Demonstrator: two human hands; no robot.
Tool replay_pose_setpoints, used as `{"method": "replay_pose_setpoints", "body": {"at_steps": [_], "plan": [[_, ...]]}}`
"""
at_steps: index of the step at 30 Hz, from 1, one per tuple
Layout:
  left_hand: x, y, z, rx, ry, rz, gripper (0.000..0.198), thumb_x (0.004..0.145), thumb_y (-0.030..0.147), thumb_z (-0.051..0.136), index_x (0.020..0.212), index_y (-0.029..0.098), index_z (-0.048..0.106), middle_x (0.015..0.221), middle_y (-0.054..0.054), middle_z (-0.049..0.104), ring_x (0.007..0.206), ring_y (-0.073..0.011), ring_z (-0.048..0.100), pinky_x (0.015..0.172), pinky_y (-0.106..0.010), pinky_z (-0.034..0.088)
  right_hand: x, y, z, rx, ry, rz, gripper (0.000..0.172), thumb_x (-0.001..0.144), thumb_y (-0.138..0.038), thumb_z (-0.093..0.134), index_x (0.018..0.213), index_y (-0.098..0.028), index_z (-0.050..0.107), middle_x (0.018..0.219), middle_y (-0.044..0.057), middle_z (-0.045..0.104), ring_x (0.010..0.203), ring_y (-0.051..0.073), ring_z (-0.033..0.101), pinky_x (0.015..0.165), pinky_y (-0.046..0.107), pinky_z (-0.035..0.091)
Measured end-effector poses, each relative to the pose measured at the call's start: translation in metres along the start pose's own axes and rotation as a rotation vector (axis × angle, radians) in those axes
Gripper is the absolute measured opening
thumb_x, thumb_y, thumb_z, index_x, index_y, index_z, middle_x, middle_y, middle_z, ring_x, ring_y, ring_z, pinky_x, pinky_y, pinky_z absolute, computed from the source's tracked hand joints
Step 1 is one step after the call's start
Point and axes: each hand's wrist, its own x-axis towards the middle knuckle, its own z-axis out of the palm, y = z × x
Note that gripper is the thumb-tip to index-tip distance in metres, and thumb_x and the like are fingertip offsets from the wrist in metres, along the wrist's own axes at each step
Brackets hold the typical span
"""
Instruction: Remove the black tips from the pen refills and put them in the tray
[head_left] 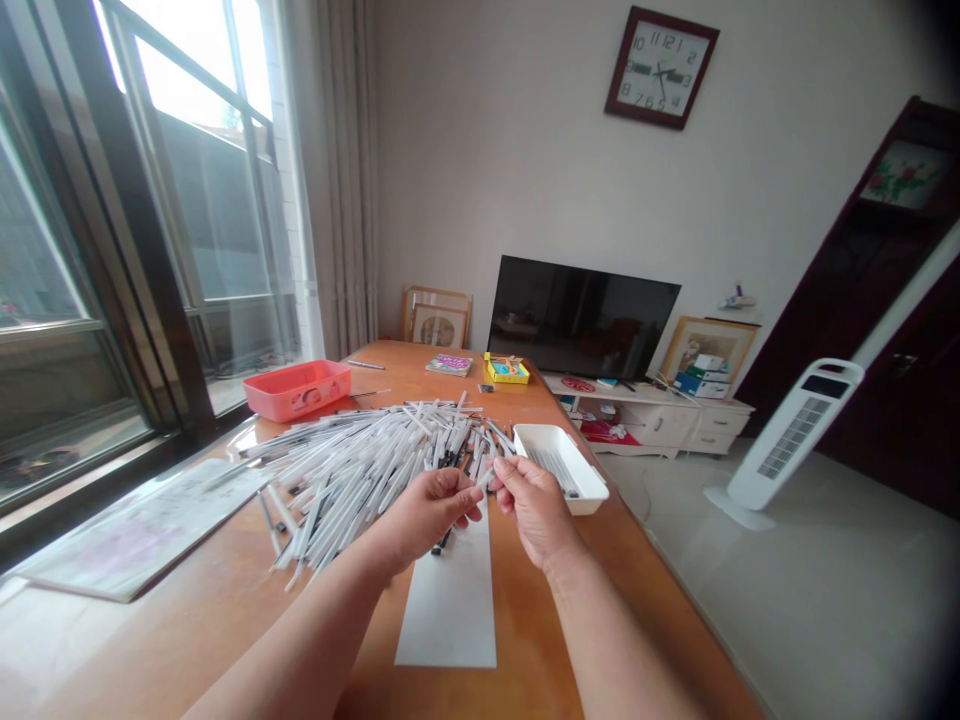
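Both my hands meet above a white sheet of paper (450,610) on the wooden table (570,660). My left hand (429,512) is closed round a white pen with a dark tip that pokes out below the fist. My right hand (534,505) pinches the upper end of the same white pen (484,480). Just behind them spreads a big heap of white pens (360,465). A white plastic tray (562,462) with a few pens in it stands right beside my right hand.
A red plastic tray (298,388) sits at the far left by the window. A flat printed sheet (142,530) lies at the left. A small book (449,364) and a yellow box (507,370) lie at the far end. The table's right edge drops to the tiled floor; a white tower fan (787,440) stands there.
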Motion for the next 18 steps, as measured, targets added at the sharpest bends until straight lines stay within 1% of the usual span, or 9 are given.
{"method": "replay_pose_setpoints", "body": {"at_steps": [3, 7, 9, 11, 14, 16, 18], "plan": [[-0.001, 0.001, -0.001, 0.051, 0.008, 0.037, 0.039, 0.084, 0.057, 0.066, 0.08, 0.018, 0.063, 0.077, -0.006, 0.068, 0.066, -0.0149, 0.056, 0.065, -0.027, 0.042, 0.001, 0.005, -0.001, -0.042, 0.016, -0.012, 0.037, 0.08, -0.053, 0.075, 0.085, -0.017, 0.069, 0.068, 0.0, 0.059, 0.056, 0.009, 0.044, 0.054, 0.024, 0.034], [-0.002, 0.004, -0.001, 0.325, 0.123, 0.148, 0.038, 0.084, 0.054, 0.065, 0.071, 0.018, 0.06, 0.063, 0.001, 0.054, 0.058, -0.0112, 0.042, 0.057, -0.024, 0.031, 0.003, 0.011, 0.0, -0.117, 0.074, -0.046, 0.04, 0.079, -0.057, 0.073, 0.08, -0.017, 0.066, 0.065, -0.002, 0.057, 0.055, 0.009, 0.043, 0.053, 0.024, 0.035], [-0.002, 0.005, 0.0, 0.407, 0.154, 0.172, 0.039, 0.085, 0.054, 0.064, 0.069, 0.019, 0.058, 0.06, 0.003, 0.049, 0.057, -0.0104, 0.038, 0.055, -0.024, 0.028, 0.003, 0.012, 0.002, -0.116, 0.09, -0.049, 0.041, 0.08, -0.058, 0.072, 0.08, -0.018, 0.066, 0.065, -0.002, 0.056, 0.055, 0.009, 0.043, 0.054, 0.024, 0.035], [-0.002, 0.005, 0.0, 0.386, 0.135, 0.167, 0.039, 0.086, 0.054, 0.062, 0.07, 0.019, 0.058, 0.061, 0.003, 0.048, 0.056, -0.0103, 0.036, 0.054, -0.024, 0.027, 0.002, 0.012, 0.004, -0.083, 0.084, -0.043, 0.041, 0.08, -0.058, 0.072, 0.084, -0.018, 0.067, 0.067, -0.002, 0.057, 0.055, 0.009, 0.043, 0.054, 0.024, 0.036], [-0.002, 0.003, 0.002, 0.328, 0.109, 0.161, 0.04, 0.086, 0.056, 0.061, 0.073, 0.018, 0.061, 0.063, 0.002, 0.051, 0.056, -0.0104, 0.038, 0.054, -0.024, 0.029, -0.001, 0.01, 0.008, -0.057, 0.034, -0.021, 0.041, 0.079, -0.058, 0.073, 0.092, -0.019, 0.069, 0.068, -0.002, 0.057, 0.056, 0.009, 0.043, 0.053, 0.024, 0.036], [-0.002, 0.003, 0.003, 0.322, 0.104, 0.161, 0.041, 0.086, 0.057, 0.062, 0.075, 0.017, 0.063, 0.064, 0.001, 0.053, 0.057, -0.0106, 0.04, 0.055, -0.024, 0.03, -0.003, 0.009, 0.009, -0.081, 0.006, -0.006, 0.041, 0.079, -0.057, 0.074, 0.091, -0.018, 0.069, 0.066, -0.002, 0.057, 0.056, 0.009, 0.043, 0.053, 0.024, 0.035], [-0.002, 0.005, 0.002, 0.318, 0.082, 0.152, 0.043, 0.084, 0.059, 0.063, 0.077, 0.017, 0.066, 0.067, 0.0, 0.058, 0.059, -0.0114, 0.044, 0.056, -0.024, 0.033, -0.003, 0.008, 0.008, -0.097, 0.006, -0.008, 0.04, 0.079, -0.057, 0.073, 0.085, -0.017, 0.067, 0.064, -0.002, 0.056, 0.055, 0.009, 0.043, 0.052, 0.024, 0.034]]}}
